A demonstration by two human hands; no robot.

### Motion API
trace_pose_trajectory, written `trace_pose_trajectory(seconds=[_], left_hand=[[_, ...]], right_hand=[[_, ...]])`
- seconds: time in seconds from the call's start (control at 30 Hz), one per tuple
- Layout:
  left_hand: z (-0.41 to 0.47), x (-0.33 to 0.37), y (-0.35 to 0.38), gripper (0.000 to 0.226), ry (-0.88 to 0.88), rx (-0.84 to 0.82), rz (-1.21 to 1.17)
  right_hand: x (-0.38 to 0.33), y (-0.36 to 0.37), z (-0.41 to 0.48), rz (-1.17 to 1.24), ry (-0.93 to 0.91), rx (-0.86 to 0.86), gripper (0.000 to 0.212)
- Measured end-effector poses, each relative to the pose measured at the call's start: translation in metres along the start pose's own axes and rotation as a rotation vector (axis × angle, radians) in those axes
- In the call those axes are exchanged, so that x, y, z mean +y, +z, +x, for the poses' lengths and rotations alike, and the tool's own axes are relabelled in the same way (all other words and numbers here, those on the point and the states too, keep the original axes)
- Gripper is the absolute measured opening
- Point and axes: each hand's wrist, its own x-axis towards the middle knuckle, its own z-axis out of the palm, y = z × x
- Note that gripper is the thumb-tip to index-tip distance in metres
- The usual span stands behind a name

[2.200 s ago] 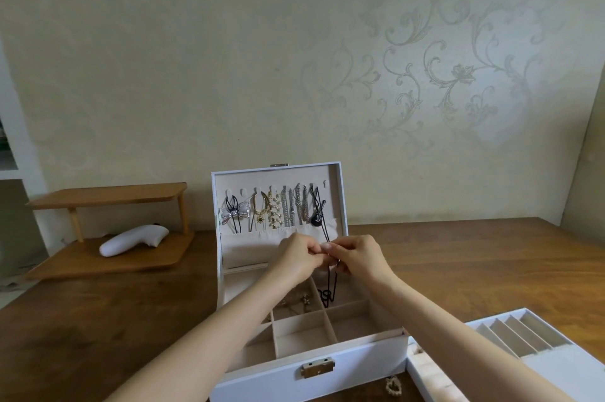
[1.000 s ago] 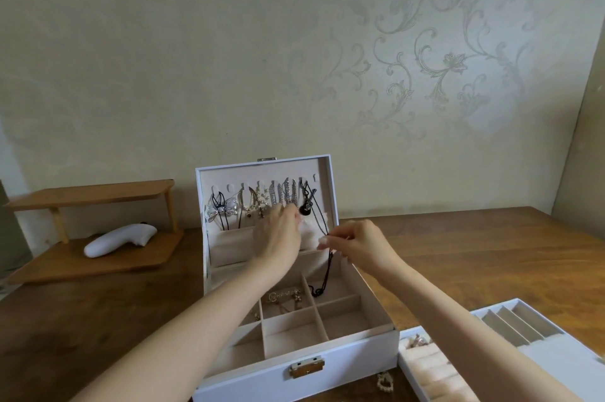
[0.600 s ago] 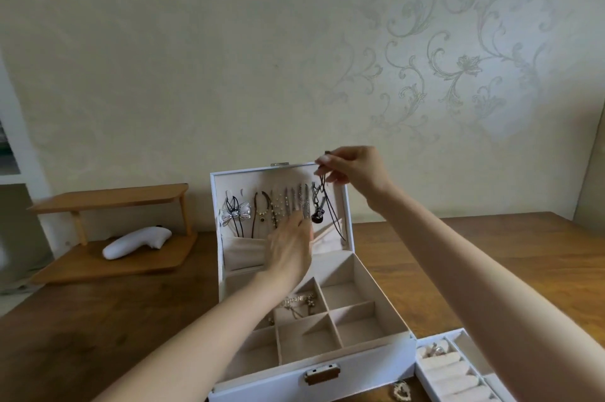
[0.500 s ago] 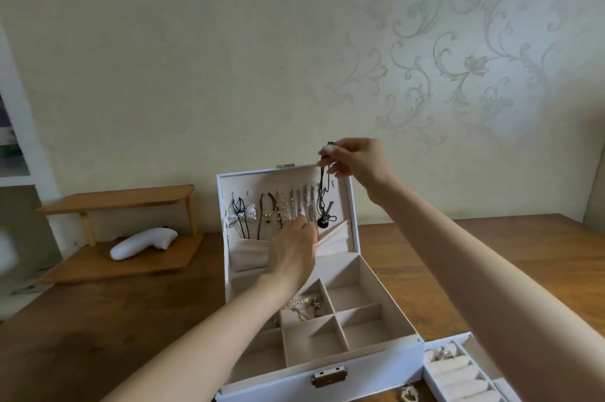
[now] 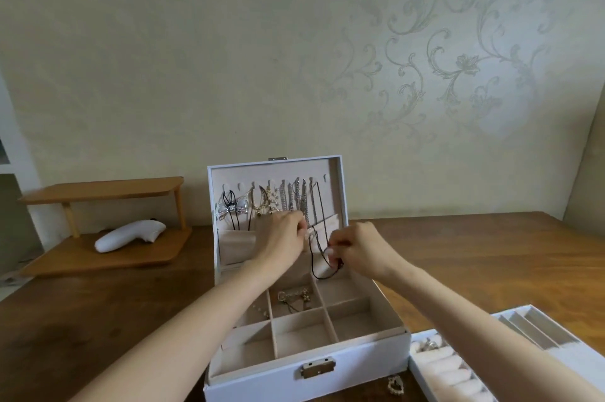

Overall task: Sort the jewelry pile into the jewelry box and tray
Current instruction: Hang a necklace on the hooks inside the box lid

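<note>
Within right grip (image 5: 357, 247), black necklace (image 5: 313, 263) (looped)

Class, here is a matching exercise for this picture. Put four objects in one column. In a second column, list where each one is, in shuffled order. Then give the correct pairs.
Objects
1. black cord necklace
2. white handheld device
3. heart-shaped ornament
4. ring

Places
A. on the wooden table, in front of the jewelry box
B. at the far end of the rolls in the tray
C. on the lower shelf of the wooden rack
D. hanging in the box lid, its lower end pinched by the right hand

Pairs: 1-D, 2-C, 3-A, 4-B
</note>
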Motion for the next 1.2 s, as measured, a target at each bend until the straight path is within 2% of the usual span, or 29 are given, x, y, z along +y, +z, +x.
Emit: trace_pose_trajectory(seconds=[0.1,0.23,0.3,0.37,0.43,0.57,0.7,0.77,0.87,0.93,1.1,1.2], left_hand=[[-0.006,0.005,0.001,0.010,0.035,-0.012,0.090],[-0.010,0.002,-0.002,0.012,0.040,-0.025,0.122],[-0.008,0.001,-0.004,0.010,0.015,-0.071,0.103],[-0.006,0.002,-0.005,0.010,-0.010,-0.090,0.066],[-0.002,0.006,-0.007,0.015,-0.035,-0.042,0.039],[0.001,0.020,-0.007,0.013,-0.147,0.019,-0.120],[-0.007,0.029,0.000,0.005,-0.205,0.207,-0.159],[-0.010,0.035,0.000,0.009,-0.230,0.207,-0.145],[-0.008,0.045,0.001,0.017,-0.239,0.174,-0.129],[-0.006,0.045,0.004,0.021,-0.266,0.159,-0.184],[0.006,0.029,0.004,0.020,-0.428,0.153,-0.435],[0.008,0.027,0.004,0.019,-0.427,0.136,-0.553]], right_hand=[[0.013,0.013,-0.004,-0.155,0.015,-0.002,0.040],[0.010,0.021,-0.009,-0.388,-0.031,-0.085,0.032],[0.010,0.024,-0.010,-0.422,-0.037,-0.096,0.031],[0.010,0.023,-0.012,-0.435,-0.052,-0.100,0.020],[0.011,0.022,-0.013,-0.416,-0.074,-0.127,0.019],[0.013,0.020,-0.012,-0.357,-0.091,-0.195,0.032],[0.017,0.016,-0.015,-0.338,-0.105,-0.281,0.017],[0.016,0.016,-0.016,-0.379,-0.137,-0.307,0.006],[0.015,0.018,-0.016,-0.416,-0.153,-0.334,0.009],[0.015,0.020,-0.016,-0.390,-0.158,-0.307,0.010],[0.016,0.020,-0.016,-0.204,-0.126,-0.174,0.026],[0.018,0.021,-0.012,-0.081,-0.071,-0.082,0.025]])
